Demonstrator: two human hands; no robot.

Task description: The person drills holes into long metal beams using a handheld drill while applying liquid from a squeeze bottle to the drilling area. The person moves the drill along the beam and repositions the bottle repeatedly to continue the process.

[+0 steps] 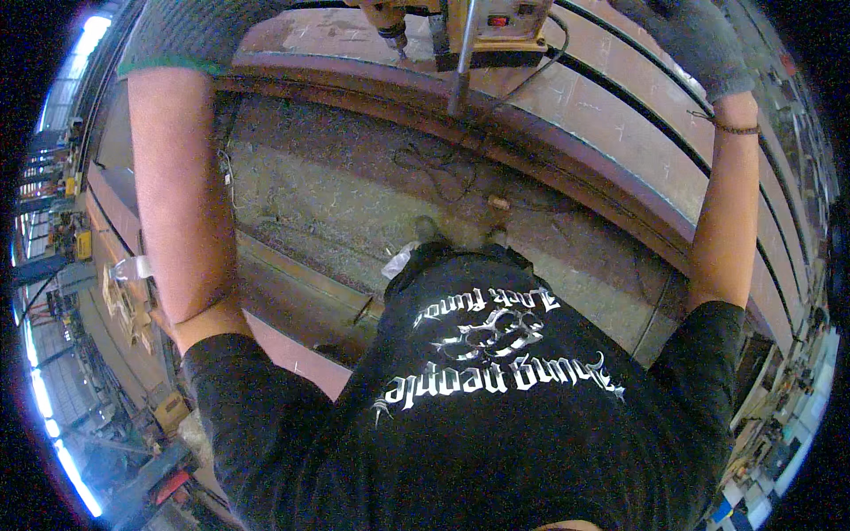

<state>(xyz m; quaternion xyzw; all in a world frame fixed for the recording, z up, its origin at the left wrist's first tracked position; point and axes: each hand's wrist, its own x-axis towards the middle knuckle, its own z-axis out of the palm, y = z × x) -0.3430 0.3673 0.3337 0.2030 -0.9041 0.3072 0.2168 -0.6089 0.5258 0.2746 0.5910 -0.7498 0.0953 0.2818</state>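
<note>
My left hand [199,34], in a grey knit glove with a green cuff edge, reaches up to the top edge. Its fingers are cut off there, so any hold is hidden. My right hand [695,40], also in a grey glove, is at the upper right over a steel surface with dark grooves. Its fingers run out of the picture and their grip cannot be made out. Between the hands stands a yellowish magnetic drill [505,26] with a red switch. Its chuck and bit [394,35] point down at the rusty steel beam [292,35]. A metal lever bar [460,75] hangs in front.
A black cable [540,75] runs from the drill, and more cable [434,168] lies coiled on the concrete floor [310,168]. Behind my legs lies another steel beam [297,279]. Wooden pieces [128,305] and workshop gear line the left side.
</note>
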